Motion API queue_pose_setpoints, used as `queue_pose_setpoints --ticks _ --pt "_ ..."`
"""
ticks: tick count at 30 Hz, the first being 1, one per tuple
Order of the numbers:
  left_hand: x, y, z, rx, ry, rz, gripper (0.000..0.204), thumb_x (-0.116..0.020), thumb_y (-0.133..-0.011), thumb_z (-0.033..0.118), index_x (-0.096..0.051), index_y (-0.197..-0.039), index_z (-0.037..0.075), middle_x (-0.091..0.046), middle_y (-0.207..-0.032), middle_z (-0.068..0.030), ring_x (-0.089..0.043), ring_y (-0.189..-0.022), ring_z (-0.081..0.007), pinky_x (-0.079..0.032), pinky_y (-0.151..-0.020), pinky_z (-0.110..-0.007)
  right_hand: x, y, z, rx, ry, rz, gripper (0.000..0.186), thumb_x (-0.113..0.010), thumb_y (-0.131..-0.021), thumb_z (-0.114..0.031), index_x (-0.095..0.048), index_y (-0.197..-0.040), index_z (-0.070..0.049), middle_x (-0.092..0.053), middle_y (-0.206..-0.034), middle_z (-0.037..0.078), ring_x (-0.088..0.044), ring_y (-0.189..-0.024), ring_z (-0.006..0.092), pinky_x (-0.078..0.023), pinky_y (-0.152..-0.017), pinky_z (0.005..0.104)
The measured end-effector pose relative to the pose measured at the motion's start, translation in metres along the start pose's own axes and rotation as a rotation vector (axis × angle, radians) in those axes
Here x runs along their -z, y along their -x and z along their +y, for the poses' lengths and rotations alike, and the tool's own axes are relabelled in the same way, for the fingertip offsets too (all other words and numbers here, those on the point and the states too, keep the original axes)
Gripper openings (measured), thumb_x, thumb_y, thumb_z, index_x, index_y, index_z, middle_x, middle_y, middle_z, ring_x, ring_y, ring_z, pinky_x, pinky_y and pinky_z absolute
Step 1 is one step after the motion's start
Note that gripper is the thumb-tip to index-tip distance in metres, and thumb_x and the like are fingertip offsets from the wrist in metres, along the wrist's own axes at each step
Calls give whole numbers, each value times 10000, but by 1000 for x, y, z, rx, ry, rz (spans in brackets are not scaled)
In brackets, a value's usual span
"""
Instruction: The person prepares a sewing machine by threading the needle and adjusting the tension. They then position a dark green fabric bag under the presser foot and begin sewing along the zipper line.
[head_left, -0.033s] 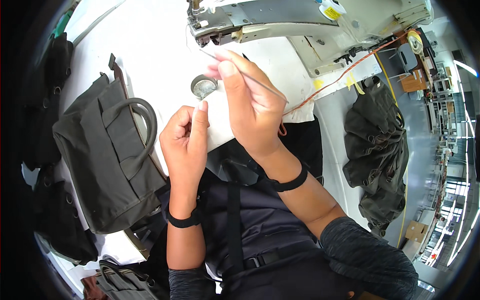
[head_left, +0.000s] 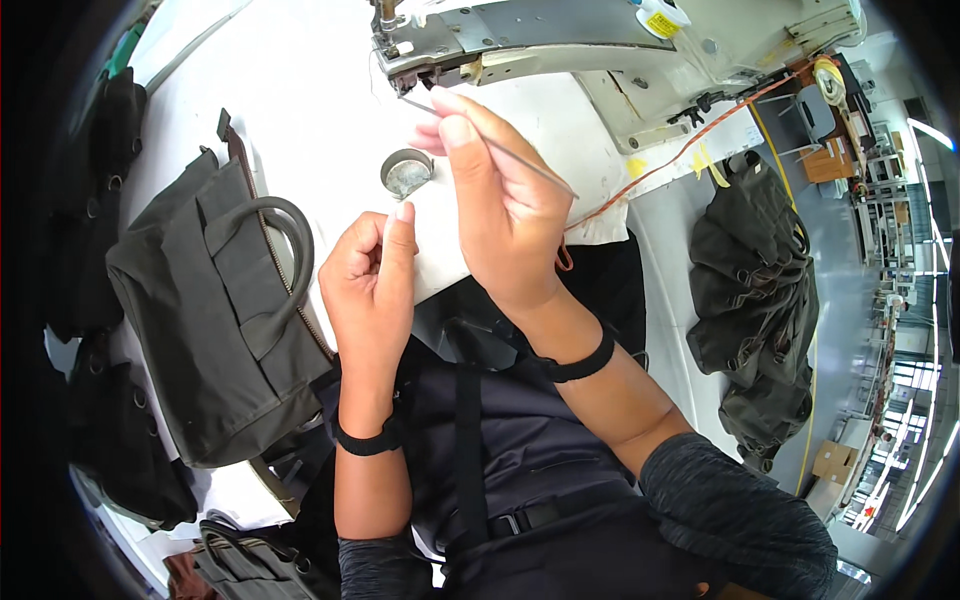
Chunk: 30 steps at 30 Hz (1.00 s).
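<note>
My right hand [head_left: 505,200] is closed on a thin metal rod [head_left: 535,167], whose far tip points up toward the head of an industrial sewing machine [head_left: 415,62]. Just below and left of that, my left hand [head_left: 370,255] is closed, thumb raised and fingers curled; whatever it may hold at its fingertips is too small to make out. A small round metal tin [head_left: 407,165] lies on the white table [head_left: 285,85] just beyond my left thumb. A dark olive bag [head_left: 200,300] with handles and a zip lies to the left.
More dark bags are piled at the far left [head_left: 100,200] and right [head_left: 750,300]. A white bottle [head_left: 660,18] sits on the machine body. An orange cord [head_left: 690,140] crosses the right of the table. A cardboard box [head_left: 832,460], chairs and shelving stand along the aisle.
My right hand and the rod have shifted very slightly upward. Little else differs.
</note>
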<state>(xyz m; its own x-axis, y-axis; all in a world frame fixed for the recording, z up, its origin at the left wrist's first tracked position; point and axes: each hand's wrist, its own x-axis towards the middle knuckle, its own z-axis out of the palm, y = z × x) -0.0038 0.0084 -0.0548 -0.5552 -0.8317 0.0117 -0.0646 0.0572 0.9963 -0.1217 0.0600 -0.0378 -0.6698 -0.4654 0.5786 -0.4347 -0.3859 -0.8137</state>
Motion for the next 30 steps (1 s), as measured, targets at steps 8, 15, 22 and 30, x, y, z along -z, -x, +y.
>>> queue_pose_setpoints --ticks 8,15,22,30 --pt "-1 2 1 -4 -17 14 341 -638 -995 191 -544 -713 24 -468 -665 52 -360 -613 -27 -284 -536 -211 4 -5 -1 -155 -239 67 300 -522 -1044 -150 -639 -1133 111 -710 -993 168 -710 -889 223 -577 -836 335" --pt "-3 1 -1 -28 -49 15 351 -627 -1002 206 -544 -709 32 -481 -666 49 -376 -614 -27 -288 -539 -211 5 -14 7 -255 -394 101 305 -528 -1042 -181 -654 -1047 96 -683 -1085 180 -712 -872 231 -589 -801 342" --pt "-4 -1 -6 -66 -60 29 364 -618 -1009 224 -537 -696 56 -473 -639 58 -371 -569 -15 -274 -505 -201 6 -17 3 -245 -412 111 307 -541 -1038 -190 -657 -1014 93 -694 -1056 179 -711 -857 223 -590 -788 333" --pt "-4 -2 -9 -84 -95 44 362 -603 -1019 253 -543 -698 95 -471 -596 71 -373 -488 12 -259 -434 -176 5 -14 5 -150 -403 94 299 -549 -1035 -172 -671 -1053 101 -722 -998 145 -714 -837 184 -577 -779 292"
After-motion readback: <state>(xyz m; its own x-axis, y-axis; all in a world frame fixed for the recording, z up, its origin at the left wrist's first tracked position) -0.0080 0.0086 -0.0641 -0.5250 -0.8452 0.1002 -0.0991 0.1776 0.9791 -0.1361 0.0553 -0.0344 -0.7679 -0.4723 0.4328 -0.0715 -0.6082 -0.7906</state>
